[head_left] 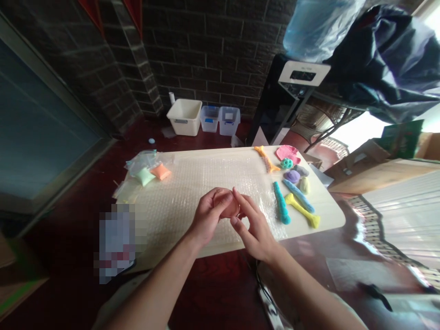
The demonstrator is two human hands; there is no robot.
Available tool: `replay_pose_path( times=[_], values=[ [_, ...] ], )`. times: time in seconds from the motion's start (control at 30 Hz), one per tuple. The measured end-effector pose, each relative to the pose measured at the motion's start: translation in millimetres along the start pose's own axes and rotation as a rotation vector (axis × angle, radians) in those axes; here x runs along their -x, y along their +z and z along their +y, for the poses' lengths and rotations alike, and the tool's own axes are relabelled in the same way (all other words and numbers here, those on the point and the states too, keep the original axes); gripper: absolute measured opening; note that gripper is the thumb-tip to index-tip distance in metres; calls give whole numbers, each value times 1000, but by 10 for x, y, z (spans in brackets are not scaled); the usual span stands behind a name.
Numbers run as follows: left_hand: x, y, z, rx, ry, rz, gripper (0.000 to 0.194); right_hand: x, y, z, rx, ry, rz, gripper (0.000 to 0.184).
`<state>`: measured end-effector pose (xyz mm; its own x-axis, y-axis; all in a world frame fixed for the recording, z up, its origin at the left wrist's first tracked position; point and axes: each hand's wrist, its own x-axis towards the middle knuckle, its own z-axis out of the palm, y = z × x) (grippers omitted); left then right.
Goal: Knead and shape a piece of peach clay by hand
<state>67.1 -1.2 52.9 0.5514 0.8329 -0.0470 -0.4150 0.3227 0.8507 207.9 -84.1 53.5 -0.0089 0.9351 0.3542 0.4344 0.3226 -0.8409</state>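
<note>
A rounded, flattened piece of reddish-brown modelling clay (pixel 231 210) is held above the bubble wrap on the table. My left hand (pixel 205 215) grips it from the left, with the thumb lying across its top. At its right edge, the fingers of my right hand (pixel 253 225) curve round it, index finger on the far side and thumb on the near side. Shaped clay pieces lie to the right: a teal twisted one (pixel 282 204), a yellow bone-like one (pixel 304 211), a blue stick (pixel 299 195) and an orange bone-like one (pixel 266 159).
Bubble wrap (pixel 178 192) covers much of the pale table (pixel 326 215). Green (pixel 144 176) and orange (pixel 161 172) clay packets lie at the left. Pink (pixel 287 154), purple (pixel 292 176) and teal openwork (pixel 286 163) pieces are at the far right. Bins (pixel 185 121) stand by the wall.
</note>
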Motion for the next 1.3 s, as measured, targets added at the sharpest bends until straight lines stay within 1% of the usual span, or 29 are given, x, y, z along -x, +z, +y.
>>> replay_pose_path(
  times=[0.1,0.17,0.23,0.33,0.43,0.53,0.67,0.83,1.03,1.2,1.3],
  values=[
    [-2,5,7,3,-15,-25,23,6,0,-4,-15,-1,-2,64],
    [1,8,17,-37,-3,-34,22,7,-32,-16,-18,6,-7,60],
    [6,9,22,-91,0,-64,22,3,-75,-34,-12,9,23,57],
    [17,4,10,-118,-30,-102,22,-8,-123,-59,18,-8,33,53],
    [26,-8,-13,-110,-68,-99,23,-16,-132,-72,18,-18,-4,49],
    [29,-15,-14,-116,-92,-88,26,-19,-122,-67,-9,-10,-7,46],
    [28,-5,8,-118,-93,-107,28,-16,-124,-45,-23,-1,8,49],
    [30,-8,3,-85,-150,-108,29,-19,-144,-41,-21,20,-29,46],
    [23,11,8,-96,-93,-145,24,-14,-138,-46,12,-9,-21,51],
    [31,12,24,-101,-134,-148,29,-37,-133,-38,-72,51,-59,48],
    [36,-13,27,-55,-149,-128,25,-53,-160,-24,-94,71,-23,45]
  ],
)
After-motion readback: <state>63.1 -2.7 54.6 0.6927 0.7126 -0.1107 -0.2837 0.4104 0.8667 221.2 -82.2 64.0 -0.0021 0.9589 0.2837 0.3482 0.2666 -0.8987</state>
